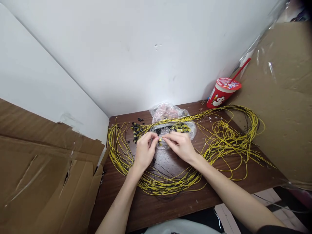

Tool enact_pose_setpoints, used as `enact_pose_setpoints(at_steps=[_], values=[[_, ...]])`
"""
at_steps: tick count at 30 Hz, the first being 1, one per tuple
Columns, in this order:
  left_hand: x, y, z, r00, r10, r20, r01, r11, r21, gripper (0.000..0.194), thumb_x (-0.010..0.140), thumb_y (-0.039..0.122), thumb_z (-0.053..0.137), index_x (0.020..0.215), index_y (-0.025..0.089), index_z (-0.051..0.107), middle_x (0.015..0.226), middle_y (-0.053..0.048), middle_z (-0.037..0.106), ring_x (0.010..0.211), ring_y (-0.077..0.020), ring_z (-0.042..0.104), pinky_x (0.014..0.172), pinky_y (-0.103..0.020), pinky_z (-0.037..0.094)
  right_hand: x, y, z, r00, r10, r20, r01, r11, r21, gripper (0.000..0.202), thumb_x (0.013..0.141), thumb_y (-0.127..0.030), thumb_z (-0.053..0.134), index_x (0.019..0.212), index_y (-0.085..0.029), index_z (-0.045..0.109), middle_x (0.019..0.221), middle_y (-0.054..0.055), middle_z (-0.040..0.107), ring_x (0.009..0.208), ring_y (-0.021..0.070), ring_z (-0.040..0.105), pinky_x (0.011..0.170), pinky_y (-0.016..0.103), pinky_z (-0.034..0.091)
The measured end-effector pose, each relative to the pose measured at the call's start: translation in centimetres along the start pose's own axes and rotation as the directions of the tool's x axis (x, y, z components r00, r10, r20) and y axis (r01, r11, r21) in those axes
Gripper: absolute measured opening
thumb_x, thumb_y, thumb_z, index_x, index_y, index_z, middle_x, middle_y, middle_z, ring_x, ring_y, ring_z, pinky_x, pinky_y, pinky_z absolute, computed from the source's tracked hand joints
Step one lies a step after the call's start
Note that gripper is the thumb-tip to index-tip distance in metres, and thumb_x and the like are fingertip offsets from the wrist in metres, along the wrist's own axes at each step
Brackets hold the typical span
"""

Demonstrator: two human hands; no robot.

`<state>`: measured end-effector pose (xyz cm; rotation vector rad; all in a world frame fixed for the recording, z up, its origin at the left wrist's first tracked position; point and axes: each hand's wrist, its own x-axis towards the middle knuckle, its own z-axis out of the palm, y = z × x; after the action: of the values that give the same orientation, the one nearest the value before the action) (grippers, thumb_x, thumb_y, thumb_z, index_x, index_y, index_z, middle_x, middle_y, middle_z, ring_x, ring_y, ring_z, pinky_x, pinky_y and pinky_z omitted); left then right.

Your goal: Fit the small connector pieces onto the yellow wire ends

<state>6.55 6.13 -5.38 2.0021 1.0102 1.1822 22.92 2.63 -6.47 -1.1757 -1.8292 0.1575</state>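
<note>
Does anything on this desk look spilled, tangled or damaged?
Yes. Small black parts lie scattered loose on the desk, outside the plastic bag. The yellow wires sprawl in a loose tangle on the right. The cardboard on the left is torn.

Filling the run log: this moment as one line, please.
left hand and right hand: pinch small yellow piece | yellow cords looped on table | bag behind
</note>
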Motion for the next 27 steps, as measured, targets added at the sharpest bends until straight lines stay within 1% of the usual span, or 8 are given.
enact_pose_setpoints(at_steps=[2,4,7,9,13,17,23,27], values=[[0.0,-0.1,0.0,0.999,-0.044,0.028,0.045,0.999,-0.024,0.011,0.082,0.023,0.057,0.075,0.016,0.062,0.067,0.0,0.058,0.059,-0.0111,0.047,0.058,-0.021,0.034,-0.1,0.1,0.0,1.0,0.003,0.004,-0.003,1.0,-0.014,0.022,0.092,-0.024,0.051,0.091,-0.015,0.071,0.072,0.004,0.063,0.061,0.0124,0.051,0.06,0.025,0.039],[0.0,-0.3,0.1,0.997,-0.065,0.04,0.067,0.996,-0.052,0.011,0.081,0.025,0.059,0.078,0.016,0.064,0.068,0.0,0.06,0.056,-0.0103,0.046,0.056,-0.021,0.034,0.0,0.1,0.0,0.999,0.032,-0.009,-0.032,0.999,-0.003,0.021,0.091,-0.024,0.052,0.089,-0.016,0.071,0.071,0.004,0.063,0.06,0.0123,0.051,0.06,0.025,0.039],[-0.2,-0.4,0.4,0.998,-0.057,0.034,0.059,0.997,-0.055,0.014,0.078,0.027,0.063,0.087,0.017,0.067,0.071,0.0,0.062,0.051,-0.0088,0.04,0.054,-0.021,0.032,0.1,0.0,0.0,0.996,0.079,-0.029,-0.078,0.996,0.033,0.018,0.09,-0.024,0.054,0.086,-0.015,0.07,0.068,0.002,0.062,0.057,0.0114,0.049,0.058,0.024,0.038],[-0.3,-0.4,0.5,0.998,-0.047,0.038,0.049,0.997,-0.057,0.015,0.078,0.027,0.063,0.089,0.017,0.068,0.069,0.0,0.062,0.05,-0.0086,0.038,0.053,-0.021,0.031,0.2,-0.2,0.0,0.995,0.094,-0.028,-0.093,0.995,0.044,0.018,0.089,-0.024,0.055,0.085,-0.016,0.07,0.066,0.001,0.061,0.055,0.0111,0.048,0.057,0.024,0.037],[-0.3,-0.4,0.6,0.997,-0.062,0.034,0.065,0.992,-0.111,0.013,0.079,0.027,0.061,0.078,0.016,0.068,0.066,-0.001,0.061,0.053,-0.01,0.043,0.053,-0.021,0.03,0.2,-0.3,0.1,0.995,0.097,-0.023,-0.096,0.994,0.045,0.019,0.09,-0.026,0.054,0.084,-0.016,0.07,0.064,0.001,0.06,0.054,0.011,0.047,0.057,0.024,0.036],[-0.2,-0.3,0.5,0.996,-0.079,0.037,0.084,0.983,-0.165,0.01,0.078,0.025,0.061,0.078,0.016,0.067,0.069,-0.001,0.061,0.056,-0.0102,0.044,0.054,-0.021,0.031,0.1,-0.4,0.2,0.994,0.106,-0.01,-0.105,0.993,0.054,0.019,0.089,-0.025,0.054,0.083,-0.016,0.069,0.064,0.001,0.059,0.054,0.0108,0.046,0.057,0.024,0.035],[-0.5,0.7,0.4,1.0,0.007,0.001,-0.007,0.995,-0.096,0.006,0.075,0.017,0.061,0.071,0.018,0.065,0.062,0.001,0.054,0.053,-0.0096,0.038,0.055,-0.022,0.028,0.0,-0.4,0.1,0.992,0.115,0.053,-0.118,0.992,0.049,0.018,0.089,-0.025,0.054,0.082,-0.015,0.067,0.061,0.0,0.054,0.055,0.0109,0.044,0.056,0.024,0.033],[-0.6,0.8,0.5,0.998,-0.059,-0.023,0.055,0.988,-0.143,0.006,0.071,0.014,0.062,0.067,0.018,0.064,0.059,0.002,0.052,0.052,-0.009,0.036,0.054,-0.022,0.027,-0.1,-0.4,0.2,0.992,0.104,0.071,-0.109,0.992,0.062,0.018,0.09,-0.025,0.054,0.082,-0.015,0.067,0.064,0.0,0.056,0.056,0.0112,0.045,0.056,0.024,0.033]])
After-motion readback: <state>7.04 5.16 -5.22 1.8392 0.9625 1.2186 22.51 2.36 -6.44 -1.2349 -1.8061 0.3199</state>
